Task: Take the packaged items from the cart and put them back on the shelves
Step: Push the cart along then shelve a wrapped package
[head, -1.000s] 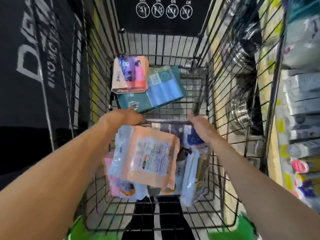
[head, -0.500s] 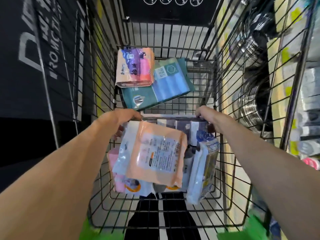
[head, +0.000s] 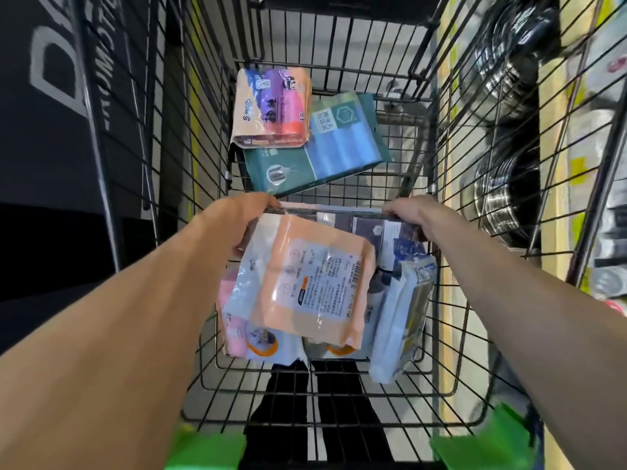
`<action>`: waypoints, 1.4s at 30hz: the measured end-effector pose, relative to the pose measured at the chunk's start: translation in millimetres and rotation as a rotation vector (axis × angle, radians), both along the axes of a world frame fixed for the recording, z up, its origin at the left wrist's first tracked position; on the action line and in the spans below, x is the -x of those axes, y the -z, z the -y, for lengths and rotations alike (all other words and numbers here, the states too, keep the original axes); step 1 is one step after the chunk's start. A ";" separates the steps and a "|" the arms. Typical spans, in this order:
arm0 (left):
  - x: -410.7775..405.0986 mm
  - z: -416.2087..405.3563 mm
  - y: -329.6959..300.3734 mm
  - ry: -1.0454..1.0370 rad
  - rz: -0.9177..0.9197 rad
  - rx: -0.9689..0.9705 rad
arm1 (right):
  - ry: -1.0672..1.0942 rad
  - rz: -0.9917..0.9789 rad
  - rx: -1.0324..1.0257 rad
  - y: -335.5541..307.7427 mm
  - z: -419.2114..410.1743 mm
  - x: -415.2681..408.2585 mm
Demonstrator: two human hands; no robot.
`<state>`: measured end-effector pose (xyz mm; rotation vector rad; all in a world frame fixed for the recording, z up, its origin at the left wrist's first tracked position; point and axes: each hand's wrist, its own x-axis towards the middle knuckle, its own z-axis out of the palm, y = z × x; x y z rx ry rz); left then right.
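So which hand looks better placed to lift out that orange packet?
Probably the left hand: it rests at the orange packet's top corner. The right hand grips packets farther right.

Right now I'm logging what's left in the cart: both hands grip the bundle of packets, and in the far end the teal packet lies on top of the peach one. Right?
Not quite. The head view shows the peach packet lying on top of the teal packet, not under it. The rest holds: the left hand and right hand grip the bundle of packets in the cart.
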<state>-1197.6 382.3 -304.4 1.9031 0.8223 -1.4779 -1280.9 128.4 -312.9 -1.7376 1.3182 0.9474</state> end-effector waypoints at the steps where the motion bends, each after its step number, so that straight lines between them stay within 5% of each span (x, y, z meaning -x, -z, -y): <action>1: 0.4 1.0 3.4 -0.008 0.005 0.013 | 0.031 0.012 0.005 2.8 2.4 2.5; 6: -2.6 2.0 11.5 0.041 0.157 0.024 | 0.232 0.129 0.019 2.2 8.2 7.2; 12: -3.6 9.6 -1.5 0.139 0.524 -0.167 | 0.373 0.523 0.086 -24.3 10.2 -3.3; 20: -13.6 22.2 -91.4 -0.048 0.953 -0.039 | 0.418 0.958 0.166 -105.4 -4.8 15.4; 29: -9.9 58.4 -222.6 -0.240 0.928 0.536 | 0.537 1.164 0.314 -246.5 -5.2 82.1; 42: 65.7 237.8 -386.8 0.273 0.829 1.090 | 0.928 1.229 0.952 -384.2 22.4 232.6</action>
